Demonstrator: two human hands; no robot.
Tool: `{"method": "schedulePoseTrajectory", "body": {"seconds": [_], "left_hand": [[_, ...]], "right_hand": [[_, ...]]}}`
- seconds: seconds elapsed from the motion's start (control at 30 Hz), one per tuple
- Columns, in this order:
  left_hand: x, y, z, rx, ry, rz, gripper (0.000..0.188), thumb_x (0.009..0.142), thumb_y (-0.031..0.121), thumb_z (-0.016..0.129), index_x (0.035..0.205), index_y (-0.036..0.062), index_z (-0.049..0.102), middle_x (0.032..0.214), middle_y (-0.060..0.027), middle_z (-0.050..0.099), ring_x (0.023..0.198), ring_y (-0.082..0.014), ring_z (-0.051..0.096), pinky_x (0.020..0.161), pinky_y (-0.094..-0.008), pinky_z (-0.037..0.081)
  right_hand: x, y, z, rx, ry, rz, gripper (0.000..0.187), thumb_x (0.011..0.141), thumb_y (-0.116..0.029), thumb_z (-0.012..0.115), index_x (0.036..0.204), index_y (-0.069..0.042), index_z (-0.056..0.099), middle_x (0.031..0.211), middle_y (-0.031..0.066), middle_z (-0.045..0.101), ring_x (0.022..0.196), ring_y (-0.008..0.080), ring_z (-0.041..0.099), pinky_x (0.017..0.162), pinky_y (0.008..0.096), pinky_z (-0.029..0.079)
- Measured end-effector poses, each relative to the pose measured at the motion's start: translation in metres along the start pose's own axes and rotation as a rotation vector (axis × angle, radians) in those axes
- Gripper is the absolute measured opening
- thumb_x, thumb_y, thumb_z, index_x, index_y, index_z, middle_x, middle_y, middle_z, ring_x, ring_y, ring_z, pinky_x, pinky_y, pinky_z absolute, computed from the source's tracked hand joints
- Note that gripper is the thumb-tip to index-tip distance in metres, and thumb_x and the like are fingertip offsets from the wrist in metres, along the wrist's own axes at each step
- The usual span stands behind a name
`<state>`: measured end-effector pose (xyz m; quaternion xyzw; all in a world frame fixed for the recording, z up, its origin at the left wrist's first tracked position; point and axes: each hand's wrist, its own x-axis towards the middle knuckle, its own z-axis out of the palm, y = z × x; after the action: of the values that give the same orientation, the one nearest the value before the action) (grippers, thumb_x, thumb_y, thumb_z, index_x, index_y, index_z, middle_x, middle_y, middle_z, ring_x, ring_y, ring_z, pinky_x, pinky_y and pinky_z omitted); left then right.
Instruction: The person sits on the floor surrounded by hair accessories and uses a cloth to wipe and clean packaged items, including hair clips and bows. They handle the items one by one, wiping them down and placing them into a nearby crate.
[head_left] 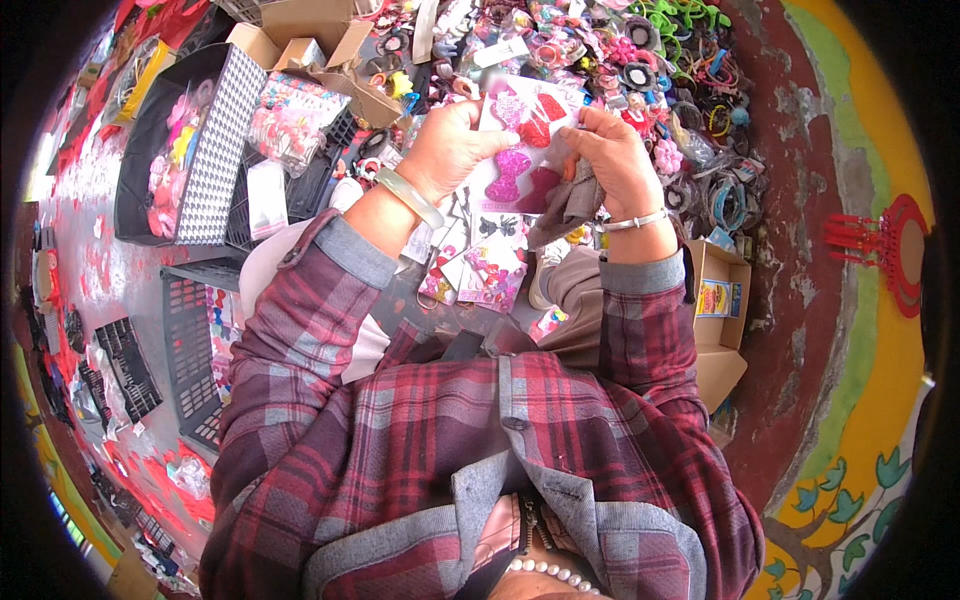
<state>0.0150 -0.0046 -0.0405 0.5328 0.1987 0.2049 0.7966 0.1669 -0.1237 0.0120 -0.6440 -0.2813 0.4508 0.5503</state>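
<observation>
Between my two hands is a hair bow card (530,160) with glittery bows in pink (508,180) and red (535,128), seemingly under clear plastic. My left hand (450,150) grips its left edge, thumb lying across the front. The fingers of my right hand (618,160) pinch the upper right edge. A grey-brown cloth (568,208) hangs below my right hand; whether those fingers also hold it, I cannot tell. Beneath the card lie more flat cards (490,272) with pink prints and one with a dark bow (498,227).
Ahead spreads a heap of hair accessories (640,60). At left stand a houndstooth box (215,150), an opened cardboard box (285,40), a bag of red-and-white pieces (297,120) and a dark plastic crate (190,340). A cardboard box (720,340) sits by my right arm.
</observation>
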Motion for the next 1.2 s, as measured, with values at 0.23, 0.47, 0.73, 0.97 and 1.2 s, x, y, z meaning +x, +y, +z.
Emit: {"method": "schedulePoseTrajectory", "body": {"seconds": [0.23, 0.47, 0.73, 0.97, 1.2], "left_hand": [[-0.004, 0.003, 0.005, 0.075, -0.024, 0.092, 0.03, 0.078, 0.007, 0.064, 0.107, -0.0007, 0.057, 0.1, -0.0056, 0.062, 0.09, -0.0121, 0.058, 0.08, -0.0259, 0.046], [-0.006, 0.009, 0.01, -0.072, -0.024, 0.004, 0.03, 0.081, 0.01, 0.062, 0.109, -0.0005, 0.056, 0.103, -0.0061, 0.061, 0.092, -0.0129, 0.058, 0.081, -0.027, 0.047], [-0.001, 0.003, 0.0, -0.073, -0.056, 0.04, 0.027, 0.084, 0.014, 0.059, 0.106, -0.0014, 0.058, 0.099, -0.0071, 0.062, 0.089, -0.0134, 0.06, 0.079, -0.0275, 0.048], [-0.002, 0.013, 0.004, -0.096, -0.066, -0.01, 0.026, 0.082, 0.01, 0.062, 0.105, -0.0005, 0.059, 0.098, -0.007, 0.062, 0.088, -0.0136, 0.06, 0.079, -0.0279, 0.048], [-0.005, 0.015, 0.005, -0.1, -0.023, -0.049, 0.028, 0.075, 0.008, 0.068, 0.102, 0.0002, 0.061, 0.095, -0.0062, 0.064, 0.085, -0.0133, 0.06, 0.078, -0.0271, 0.047]], "right_hand": [[-0.003, -0.001, 0.011, -0.014, -0.073, -0.045, 0.012, 0.081, -0.007, 0.054, 0.088, 0.001, 0.059, 0.068, 0.0035, 0.058, 0.051, 0.0116, 0.053, 0.046, 0.0229, 0.04], [0.0, 0.003, 0.004, 0.003, -0.01, -0.03, 0.016, 0.085, -0.012, 0.052, 0.089, 0.001, 0.06, 0.068, 0.0053, 0.06, 0.049, 0.0126, 0.054, 0.045, 0.024, 0.042], [-0.002, -0.001, 0.003, 0.024, -0.058, 0.006, 0.016, 0.085, -0.01, 0.051, 0.088, 0.002, 0.061, 0.07, 0.0058, 0.06, 0.048, 0.0125, 0.053, 0.045, 0.0238, 0.041], [-0.003, 0.0, 0.002, 0.001, -0.078, 0.008, 0.017, 0.086, -0.011, 0.051, 0.087, 0.002, 0.06, 0.069, 0.0046, 0.058, 0.048, 0.0119, 0.053, 0.045, 0.0239, 0.041], [-0.005, -0.003, 0.006, -0.036, -0.101, -0.024, 0.018, 0.086, -0.016, 0.053, 0.087, 0.001, 0.06, 0.067, 0.0019, 0.056, 0.047, 0.0106, 0.052, 0.044, 0.0235, 0.04]]}}
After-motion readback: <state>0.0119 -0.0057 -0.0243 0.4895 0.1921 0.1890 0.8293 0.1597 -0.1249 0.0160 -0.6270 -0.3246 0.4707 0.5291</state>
